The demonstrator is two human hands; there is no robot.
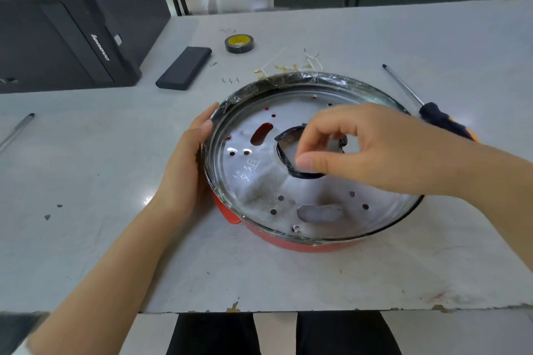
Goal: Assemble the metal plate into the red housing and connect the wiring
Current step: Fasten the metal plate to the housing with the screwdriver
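A round metal plate point(259, 181) with several holes and slots lies inside the red housing point(288, 242) on the table. Its rim is wrapped in black tape. My left hand point(184, 170) rests against the housing's left rim with the fingers straight along the edge. Over the plate's taped central opening point(284, 150) hovers my right hand point(354, 150), thumb and fingers curled toward each other; I cannot tell whether they pinch anything. White wires with brass terminals point(291, 66) trail out past the far rim.
A black-handled screwdriver point(432, 112) lies right of the housing. A roll of tape point(239, 43), a black case point(184, 68) and three screws point(230, 80) sit at the back. A black computer tower point(66, 40) stands at the left. A pen point(17, 131) lies far left.
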